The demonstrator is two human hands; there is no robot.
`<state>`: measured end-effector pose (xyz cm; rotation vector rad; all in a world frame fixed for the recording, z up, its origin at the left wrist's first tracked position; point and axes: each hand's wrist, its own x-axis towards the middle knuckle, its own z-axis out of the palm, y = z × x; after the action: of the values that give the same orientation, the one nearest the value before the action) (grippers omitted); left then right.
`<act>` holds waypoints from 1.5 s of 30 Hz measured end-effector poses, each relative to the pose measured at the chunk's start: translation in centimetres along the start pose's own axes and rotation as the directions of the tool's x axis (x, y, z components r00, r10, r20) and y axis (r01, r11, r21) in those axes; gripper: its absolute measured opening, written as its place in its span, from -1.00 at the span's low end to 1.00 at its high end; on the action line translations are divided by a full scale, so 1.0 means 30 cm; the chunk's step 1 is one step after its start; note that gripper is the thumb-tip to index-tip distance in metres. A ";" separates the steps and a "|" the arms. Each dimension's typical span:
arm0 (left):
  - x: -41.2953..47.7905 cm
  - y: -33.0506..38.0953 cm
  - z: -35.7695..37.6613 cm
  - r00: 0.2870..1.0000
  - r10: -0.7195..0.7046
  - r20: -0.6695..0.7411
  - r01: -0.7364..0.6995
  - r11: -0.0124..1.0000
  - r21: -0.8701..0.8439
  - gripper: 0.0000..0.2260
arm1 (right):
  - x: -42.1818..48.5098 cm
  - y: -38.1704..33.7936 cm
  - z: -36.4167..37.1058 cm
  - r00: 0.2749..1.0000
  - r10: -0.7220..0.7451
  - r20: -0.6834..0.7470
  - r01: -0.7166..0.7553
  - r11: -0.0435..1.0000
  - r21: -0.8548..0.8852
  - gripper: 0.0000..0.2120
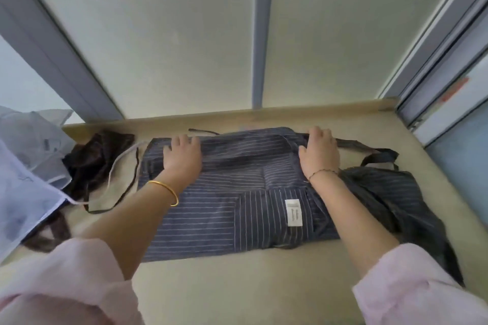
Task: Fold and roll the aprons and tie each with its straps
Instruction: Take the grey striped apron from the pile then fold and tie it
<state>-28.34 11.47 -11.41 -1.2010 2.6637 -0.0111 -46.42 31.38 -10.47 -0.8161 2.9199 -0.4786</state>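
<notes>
A navy apron with thin white stripes point(227, 206) lies folded flat on the beige table point(237, 287), a white label on its near right part. My left hand point(182, 157) rests palm down on its far left edge, fingers curled over the fold. Across from it, my right hand point(318, 152) grips the far right edge the same way. A dark strap point(369, 152) trails right from that corner. A second dark striped apron point(390, 198) lies bunched under my right forearm.
A dark brown crumpled cloth point(97, 155) with loose straps lies at the left. White plastic bags point(29, 166) sit at the far left. Frosted window panes with grey frames point(261, 34) stand right behind the table's back ledge.
</notes>
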 end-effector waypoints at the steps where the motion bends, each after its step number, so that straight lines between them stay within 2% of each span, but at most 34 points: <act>1: 0.033 0.019 0.036 0.998 0.064 0.017 -0.064 0.998 -0.019 -0.59 | -0.023 0.005 0.028 1.000 0.026 0.014 -0.027 0.999 0.022 -0.70; 3: 0.067 0.068 0.078 0.982 0.181 0.058 -0.178 0.983 -0.043 -0.58 | -0.082 0.031 0.086 0.974 0.134 0.181 -0.130 0.991 -0.036 -0.60; 5: 0.089 0.110 0.097 0.969 0.224 0.102 -0.218 0.973 -0.074 -0.55 | -0.123 0.059 0.126 0.904 0.257 0.343 -0.203 0.962 -0.185 -0.47; 7: 0.111 0.134 0.109 0.961 0.223 0.161 -0.210 0.973 -0.094 -0.49 | -0.133 0.076 0.142 0.863 0.300 0.407 -0.195 0.940 -0.281 -0.55; 9: 0.136 0.140 0.118 0.954 0.208 0.218 -0.192 0.977 -0.093 -0.45 | -0.113 0.086 0.144 0.830 0.264 0.492 -0.119 0.945 -0.306 -0.76; 10: 0.145 0.138 0.120 0.951 0.204 0.234 -0.190 0.978 -0.084 -0.44 | -0.093 0.086 0.135 0.788 0.240 0.567 -0.100 0.959 -0.266 -0.84; 11: 0.155 0.134 0.119 0.947 0.208 0.247 -0.195 0.978 -0.075 -0.43 | -0.069 0.085 0.115 0.709 0.223 0.669 -0.140 0.974 -0.177 -0.88; 13: 0.173 0.126 0.120 0.939 0.223 0.262 -0.211 0.975 -0.073 -0.41 | -0.006 0.068 0.037 0.513 0.140 0.847 -0.371 0.926 0.071 -0.90; 14: 0.178 0.123 0.120 0.936 0.231 0.266 -0.218 0.973 -0.077 -0.40 | 0.036 0.056 -0.009 0.459 0.065 0.886 -0.488 0.852 0.190 -0.89; 15: 0.181 0.121 0.119 0.934 0.235 0.270 -0.221 0.972 -0.083 -0.40 | 0.090 0.043 -0.050 0.465 -0.013 0.885 -0.592 0.739 0.322 -0.88; 16: 0.187 0.118 0.118 0.933 0.237 0.272 -0.220 0.971 -0.092 -0.39 | 0.155 0.030 -0.086 0.539 -0.086 0.838 -0.683 0.537 0.495 -0.87; 17: 0.190 0.116 0.117 0.931 0.238 0.277 -0.218 0.971 -0.101 -0.38 | 0.225 0.023 -0.115 0.655 -0.136 0.743 -0.716 0.203 0.668 -0.84; 18: 0.196 0.113 0.115 0.930 0.239 0.280 -0.216 0.970 -0.111 -0.37 | 0.292 0.017 -0.139 0.774 -0.140 0.617 -0.633 -0.176 0.754 -0.71; 19: 0.203 0.109 0.111 0.927 0.241 0.287 -0.214 0.969 -0.123 -0.36 | 0.357 0.022 -0.151 0.858 -0.090 0.507 -0.491 -0.438 0.753 -0.51; 20: 0.207 0.104 0.109 0.925 0.246 0.291 -0.213 0.967 -0.139 -0.36 | 0.398 0.029 -0.156 0.891 -0.010 0.453 -0.387 -0.539 0.748 -0.36; 21: 0.221 0.101 0.103 0.926 0.244 0.289 -0.203 0.965 -0.164 -0.37 | 0.429 0.035 -0.146 0.893 0.060 0.445 -0.362 -0.492 0.792 -0.32; 22: 0.232 0.099 0.097 0.930 0.235 0.281 -0.184 0.963 -0.194 -0.38 | 0.437 0.040 -0.117 0.884 0.133 0.448 -0.384 -0.341 0.858 -0.38; 24: 0.260 0.105 0.081 0.945 0.213 0.247 -0.152 0.958 -0.244 -0.41 | 0.425 0.055 -0.020 0.878 0.273 0.394 -0.438 0.124 0.890 -0.59; 25: 0.280 0.114 0.075 0.955 0.209 0.210 -0.154 0.956 -0.251 -0.44 | 0.416 0.058 0.033 0.898 0.279 0.339 -0.424 0.349 0.836 -0.67; 26: 0.299 0.127 0.070 0.963 0.213 0.163 -0.170 0.955 -0.243 -0.47 | 0.402 0.057 0.078 0.923 0.241 0.301 -0.385 0.531 0.755 -0.73; 27: 0.322 0.143 0.065 0.968 0.221 0.117 -0.191 0.955 -0.226 -0.49 | 0.394 0.053 0.114 0.940 0.182 0.288 -0.333 0.666 0.667 -0.75; 29: 0.359 0.177 0.053 0.969 0.234 0.078 -0.213 0.955 -0.206 -0.53 | 0.396 0.036 0.165 0.960 0.063 0.274 -0.197 0.847 0.494 -0.73; 31: 0.391 0.209 0.046 0.962 0.254 0.101 -0.231 0.953 -0.195 -0.56 | 0.412 0.003 0.184 0.959 -0.011 0.283 -0.092 0.933 0.347 -0.67; 35: 0.416 0.247 0.051 0.945 0.323 0.056 -0.307 0.932 -0.193 -0.70 | 0.471 -0.029 0.231 0.942 -0.134 0.308 0.081 0.981 0.179 -0.64; 37: 0.410 0.254 0.054 0.912 0.409 0.006 -0.398 0.892 -0.215 -0.81 | 0.500 -0.031 0.246 0.958 -0.095 0.271 0.063 0.990 0.123 -0.69; 39: 0.393 0.255 0.053 0.855 0.518 -0.005 -0.504 0.831 -0.234 -0.87 | 0.523 -0.033 0.255 0.969 0.017 0.248 -0.035 0.997 0.070 -0.80; 41: 0.378 0.253 0.058 0.793 0.609 0.038 -0.584 0.775 -0.243 -0.84 | 0.532 -0.047 0.244 0.916 0.093 0.389 -0.111 0.994 0.023 -0.79; 43: 0.369 0.249 0.067 0.757 0.650 0.071 -0.616 0.745 -0.254 -0.84 | 0.537 -0.063 0.229 0.833 0.065 0.549 -0.072 0.997 -0.010 -0.78; 45: 0.366 0.244 0.071 0.760 0.647 0.064 -0.605 0.740 -0.296 -0.84 | 0.540 -0.074 0.217 0.781 0.024 0.625 -0.100 0.991 0.086 -0.76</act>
<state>-40.37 8.38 -16.35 -0.2592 2.8308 0.5371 -58.21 19.42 -15.73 -0.6889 2.2687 -0.2887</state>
